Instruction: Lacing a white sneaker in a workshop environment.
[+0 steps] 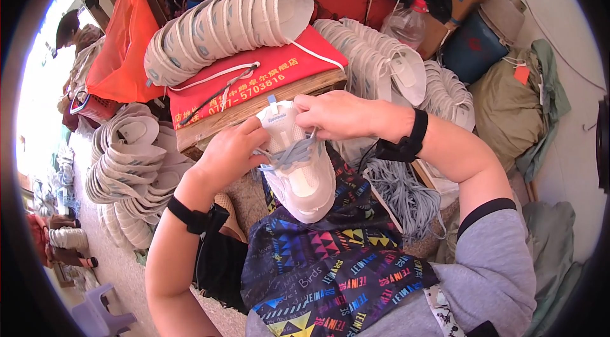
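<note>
A white shoe upper (308, 188) rests over my lap with its toe toward me and its tongue (277, 119) toward the wooden block. A grey-blue shoelace (293, 154) crosses it in several strands. At the upper's left side, my left hand (232, 153) is closed, fingertips pinching at the lace by the eyelet edge. Opposite it, my right hand (337, 116) pinches the lace near the right eyelets, its index finger bent beside the tongue. The exact grip of the fingertips is partly hidden.
Beyond my hands, a wooden block (260, 108) bears a red cloth bag (305, 60) and a row of nested uppers (222, 32). More stacked uppers (130, 159) lie left, others (381, 64) right. A bundle of grey-blue laces (403, 194) hangs by my right forearm.
</note>
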